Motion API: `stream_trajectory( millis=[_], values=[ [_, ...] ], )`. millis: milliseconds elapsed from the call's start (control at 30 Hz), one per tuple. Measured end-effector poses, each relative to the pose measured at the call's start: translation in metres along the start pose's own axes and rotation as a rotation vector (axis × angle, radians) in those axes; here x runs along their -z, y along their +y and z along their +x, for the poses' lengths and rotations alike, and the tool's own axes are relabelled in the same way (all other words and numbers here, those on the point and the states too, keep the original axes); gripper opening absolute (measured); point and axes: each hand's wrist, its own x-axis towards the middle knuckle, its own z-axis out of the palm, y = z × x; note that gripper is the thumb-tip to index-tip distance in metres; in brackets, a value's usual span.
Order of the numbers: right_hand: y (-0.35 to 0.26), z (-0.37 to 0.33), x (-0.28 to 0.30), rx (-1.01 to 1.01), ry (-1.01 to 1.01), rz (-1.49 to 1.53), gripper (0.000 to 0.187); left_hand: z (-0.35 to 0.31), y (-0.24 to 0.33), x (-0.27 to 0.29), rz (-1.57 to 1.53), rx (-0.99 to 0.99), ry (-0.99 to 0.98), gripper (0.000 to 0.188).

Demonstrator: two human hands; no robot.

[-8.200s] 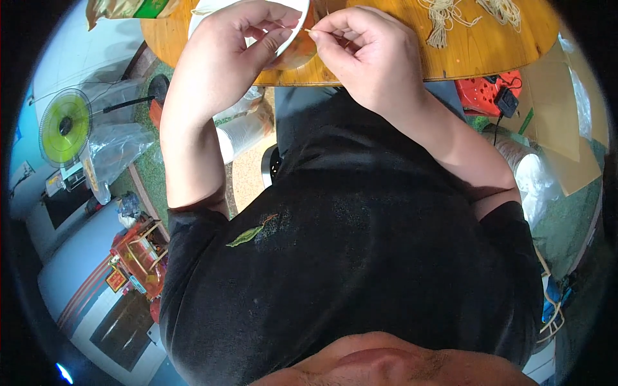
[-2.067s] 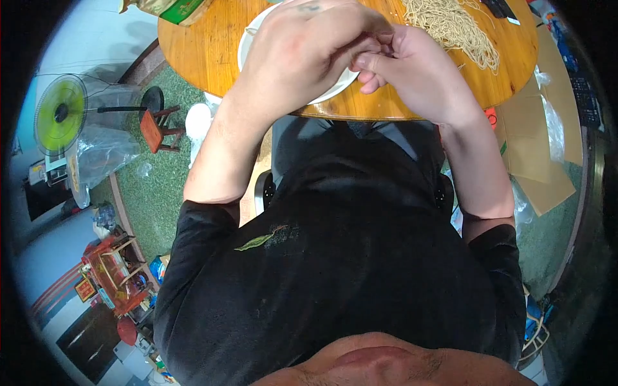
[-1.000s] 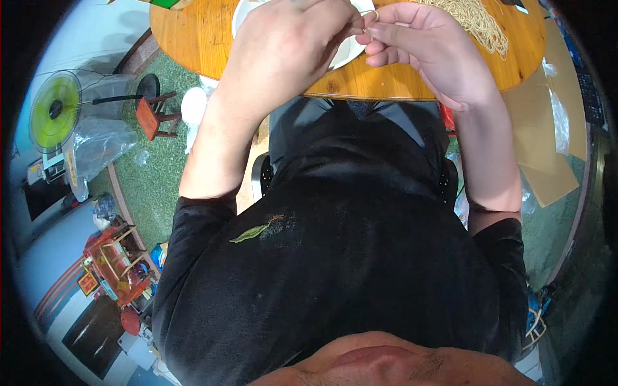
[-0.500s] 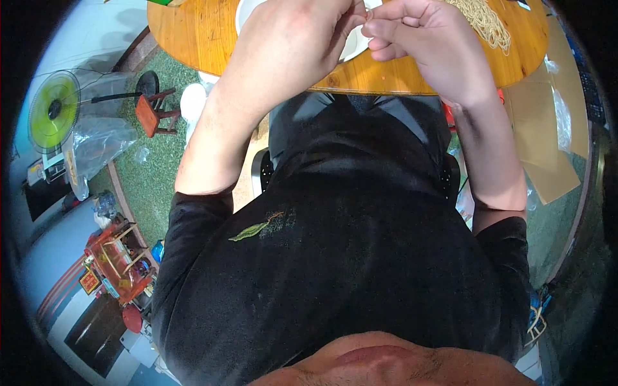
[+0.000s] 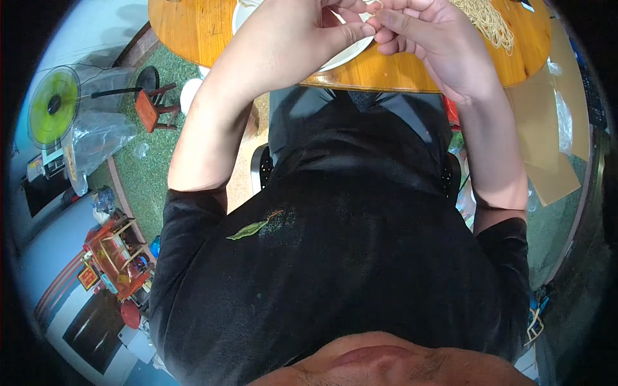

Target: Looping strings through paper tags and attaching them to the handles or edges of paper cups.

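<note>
Our left hand point(image 5: 302, 32) and right hand point(image 5: 431, 38) pinch one thin strand together over the white plate point(image 5: 341, 58); at one o'clock a heap of strands point(image 5: 489, 26) looks still unworked.

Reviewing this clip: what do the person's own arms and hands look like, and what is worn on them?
Both forearms are bare. The left hand and right hand wear no gloves, and no rings or watch show. Short black sleeves of a black T-shirt end above the elbows. A small green leaf lies on the shirt front.
</note>
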Motion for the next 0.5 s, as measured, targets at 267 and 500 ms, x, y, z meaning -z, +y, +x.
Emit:
stream_trajectory(
  millis=[267, 500],
  values=[
    [0.009, 0.000, 0.001, 0.063, -0.033, 0.060, 0.012, 0.006, -0.013, -0.002, -0.302, 0.045, -0.062, 0.011],
    [0.011, -0.002, -0.004, 0.076, 0.061, -0.025, 0.014, 0.006, -0.016, -0.004, -0.352, 0.053, -0.012, 0.007]
  ],
)
